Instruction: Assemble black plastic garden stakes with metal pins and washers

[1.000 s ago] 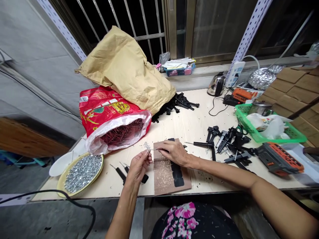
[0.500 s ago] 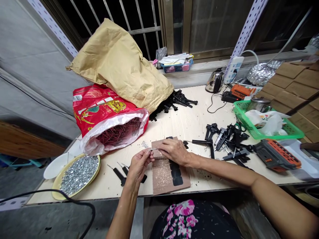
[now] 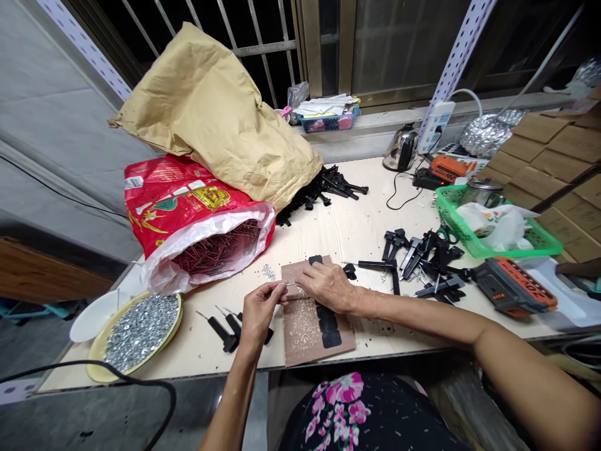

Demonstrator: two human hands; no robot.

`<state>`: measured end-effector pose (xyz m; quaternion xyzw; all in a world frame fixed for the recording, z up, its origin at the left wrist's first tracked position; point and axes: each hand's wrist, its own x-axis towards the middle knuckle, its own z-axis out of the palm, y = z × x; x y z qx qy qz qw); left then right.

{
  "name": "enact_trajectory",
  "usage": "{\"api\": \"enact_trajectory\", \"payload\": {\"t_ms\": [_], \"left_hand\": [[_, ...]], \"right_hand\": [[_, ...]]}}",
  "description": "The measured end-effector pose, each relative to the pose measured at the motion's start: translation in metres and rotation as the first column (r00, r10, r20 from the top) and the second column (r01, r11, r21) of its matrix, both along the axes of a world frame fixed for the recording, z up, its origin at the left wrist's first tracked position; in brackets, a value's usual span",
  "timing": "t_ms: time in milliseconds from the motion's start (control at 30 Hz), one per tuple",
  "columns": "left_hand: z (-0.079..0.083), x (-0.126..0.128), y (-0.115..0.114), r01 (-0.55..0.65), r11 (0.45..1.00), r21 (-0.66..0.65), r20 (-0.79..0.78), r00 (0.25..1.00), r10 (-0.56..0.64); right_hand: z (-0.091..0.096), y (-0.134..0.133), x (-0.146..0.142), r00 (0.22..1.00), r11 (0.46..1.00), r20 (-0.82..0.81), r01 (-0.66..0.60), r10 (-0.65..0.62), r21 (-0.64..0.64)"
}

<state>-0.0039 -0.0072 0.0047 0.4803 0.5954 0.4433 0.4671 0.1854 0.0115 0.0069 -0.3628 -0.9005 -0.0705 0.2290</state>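
Observation:
My left hand (image 3: 259, 311) is pinched shut on the near end of a thin metal pin (image 3: 291, 285), and my right hand (image 3: 328, 285) is closed on its other end. Both hands hover just above a brown cardboard sheet (image 3: 305, 326) that carries black patches and fine grit. Three black-handled pins (image 3: 224, 326) lie on the wooden table (image 3: 347, 232) just left of my left hand. A yellow dish of small silver nuts (image 3: 136, 327) sits at the near left corner.
A red bag of dark rods (image 3: 201, 232) and a tan paper sack (image 3: 220, 125) lie at the left. Black plastic parts (image 3: 413, 263) are scattered at the right, beside an orange power tool (image 3: 514, 289) and a green basket (image 3: 498, 232). A kettle (image 3: 400, 150) stands at the back.
Both hands stay together on the pin over the cardboard. The view has shifted slightly, so everything sits a little lower and further left.

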Motion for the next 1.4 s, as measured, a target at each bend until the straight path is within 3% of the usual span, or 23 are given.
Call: {"api": "enact_trajectory", "payload": {"t_ms": [300,533,700,900,1033,1133,1233,1400], "left_hand": [[-0.001,0.001,0.000,0.008,0.999,-0.043,0.050,0.999,-0.006],[-0.006,0.006,-0.001,-0.022,0.993,-0.117,0.266,0.962,0.053],[-0.008,0.007,0.001,-0.035,0.991,-0.129,0.299,0.952,0.073],[-0.006,0.008,0.000,-0.062,0.993,-0.100,0.270,0.959,0.087],[-0.004,0.012,0.001,-0.084,0.988,-0.131,0.320,0.939,0.122],[-0.003,0.013,0.004,-0.065,0.982,-0.176,0.383,0.915,0.129],[-0.005,0.010,0.007,-0.011,0.971,-0.237,0.427,0.897,0.114],[-0.005,0.008,0.005,-0.024,0.988,-0.152,0.283,0.957,0.067]], "right_hand": [[-0.004,0.000,-0.001,1.000,1.000,-0.004,0.002,-0.002,-0.026],[-0.007,0.003,-0.002,0.997,0.999,-0.081,0.010,-0.013,-0.036],[-0.008,0.003,-0.003,0.995,0.999,-0.102,0.018,-0.022,-0.037],[0.001,0.002,-0.003,0.983,0.975,-0.160,0.053,-0.089,-0.217],[0.000,0.004,-0.002,0.974,0.966,-0.210,0.029,-0.085,-0.258],[-0.004,0.004,-0.003,0.975,0.973,-0.208,0.035,-0.083,-0.227],[-0.006,0.004,-0.003,0.984,0.993,-0.162,0.052,-0.069,-0.108],[-0.009,0.004,-0.002,0.998,1.000,-0.058,0.012,-0.011,0.020]]}}
